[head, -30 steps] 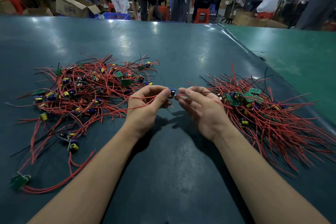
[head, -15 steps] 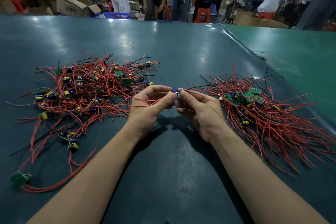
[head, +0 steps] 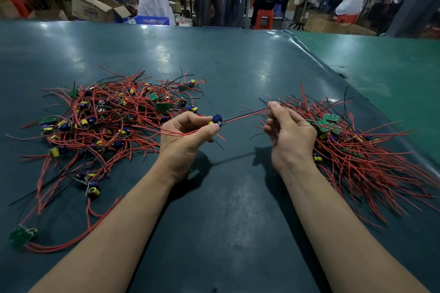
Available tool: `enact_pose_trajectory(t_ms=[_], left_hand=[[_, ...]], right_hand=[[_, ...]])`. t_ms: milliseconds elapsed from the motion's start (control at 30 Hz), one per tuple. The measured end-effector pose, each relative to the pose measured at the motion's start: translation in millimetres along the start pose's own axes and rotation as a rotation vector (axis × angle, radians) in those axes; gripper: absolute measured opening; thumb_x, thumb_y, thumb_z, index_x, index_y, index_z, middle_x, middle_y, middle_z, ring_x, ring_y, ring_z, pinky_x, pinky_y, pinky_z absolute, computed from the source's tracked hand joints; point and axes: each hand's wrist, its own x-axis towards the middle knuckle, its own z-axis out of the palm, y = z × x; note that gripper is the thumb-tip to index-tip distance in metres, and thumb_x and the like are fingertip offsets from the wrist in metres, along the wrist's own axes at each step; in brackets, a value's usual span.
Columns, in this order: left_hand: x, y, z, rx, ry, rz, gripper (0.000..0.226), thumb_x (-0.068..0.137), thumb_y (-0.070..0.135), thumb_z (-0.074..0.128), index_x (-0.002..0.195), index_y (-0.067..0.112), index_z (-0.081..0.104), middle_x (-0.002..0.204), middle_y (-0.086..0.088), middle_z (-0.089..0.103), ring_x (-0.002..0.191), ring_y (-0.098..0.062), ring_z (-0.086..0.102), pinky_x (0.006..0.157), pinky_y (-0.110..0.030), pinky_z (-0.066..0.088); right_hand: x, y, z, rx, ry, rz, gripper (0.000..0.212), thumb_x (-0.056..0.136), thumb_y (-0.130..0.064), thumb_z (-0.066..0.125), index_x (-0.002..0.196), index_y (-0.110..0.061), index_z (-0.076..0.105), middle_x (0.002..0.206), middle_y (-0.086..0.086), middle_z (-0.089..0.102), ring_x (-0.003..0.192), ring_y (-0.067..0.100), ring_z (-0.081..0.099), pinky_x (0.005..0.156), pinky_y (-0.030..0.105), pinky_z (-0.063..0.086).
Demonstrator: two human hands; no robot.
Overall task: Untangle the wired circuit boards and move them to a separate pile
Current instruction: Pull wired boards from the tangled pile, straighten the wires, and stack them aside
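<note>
A tangled pile of small circuit boards with red and black wires lies on the left of the dark green table. A second, straighter pile lies on the right. My left hand pinches one small circuit board with blue and yellow parts between the piles. Its red and black wires stretch taut to the right. My right hand pinches those wires near their far end, just left of the right pile.
One loose green board with long red wires lies near the front left edge. A lighter green table adjoins on the right. Beyond the far edge stand several people, cardboard boxes, a blue crate and red stools.
My hands were together at the board. My right hand has slid right along the wires, pulling them straight, while my left hand keeps hold of the board.
</note>
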Motion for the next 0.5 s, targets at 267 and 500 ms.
enact_pose_trajectory(t_ms=[267, 500], left_hand=[[7.5, 7.0, -9.8, -0.184, 0.201, 0.012, 0.016, 0.076, -0.005, 0.067, 0.074, 0.011, 0.063, 0.064, 0.002, 0.067, 0.051, -0.007, 0.055, 0.057, -0.021, 0.05], [6.6, 6.1, -1.8, -0.168, 0.222, -0.013, 0.017, 0.083, -0.001, 0.067, 0.097, 0.009, 0.068, 0.08, 0.001, 0.07, 0.073, -0.01, 0.062, 0.072, -0.02, 0.053]], right_hand=[[14.7, -9.7, -12.3, 0.085, 0.21, -0.157, 0.024, 0.09, -0.006, 0.066, 0.068, -0.011, 0.061, 0.052, -0.004, 0.057, 0.043, 0.006, 0.048, 0.04, 0.02, 0.042], [-5.9, 11.1, -1.5, -0.399, -0.019, -0.4, 0.019, 0.092, -0.015, 0.066, 0.074, -0.023, 0.066, 0.063, -0.002, 0.062, 0.053, 0.011, 0.055, 0.05, 0.025, 0.048]])
